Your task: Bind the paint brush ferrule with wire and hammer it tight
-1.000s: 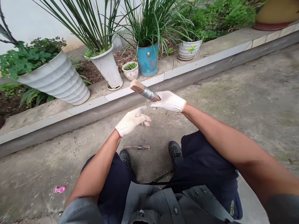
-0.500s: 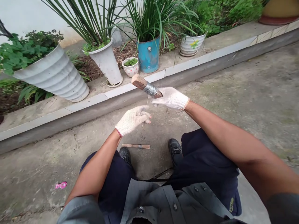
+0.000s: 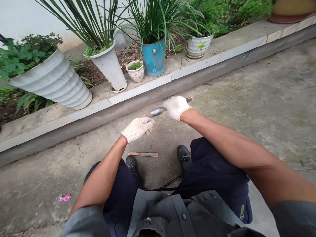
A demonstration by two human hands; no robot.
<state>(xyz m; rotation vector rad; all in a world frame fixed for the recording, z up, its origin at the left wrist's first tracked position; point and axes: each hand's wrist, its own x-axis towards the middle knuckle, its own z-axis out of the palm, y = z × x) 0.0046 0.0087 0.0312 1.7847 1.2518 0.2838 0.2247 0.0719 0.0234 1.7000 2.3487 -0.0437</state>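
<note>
My right hand (image 3: 176,107) in a white knit glove is shut around a wooden stick (image 3: 156,112). A dense coil of silver wire wraps the stick's left part, and a bare wooden tip pokes out past the glove at the upper right. My left hand (image 3: 137,129), also gloved, is curled shut just left of the coil, apparently pinching a thin wire, which is blurred and hard to see. Below the hands, a second flat wooden stick (image 3: 142,154) with a small wire binding lies on the concrete, touching neither hand.
My dark shoes (image 3: 184,154) sit on the concrete close below the hands. Behind them runs a tiled concrete curb (image 3: 138,92), with a white ribbed planter (image 3: 54,80) and a blue pot (image 3: 153,57) on it. A pink plastic item (image 3: 65,197) lies at lower left.
The stick has swung round in my right hand, its coil now to the left of the glove and a wooden tip at the right. Both hands have drawn slightly lower.
</note>
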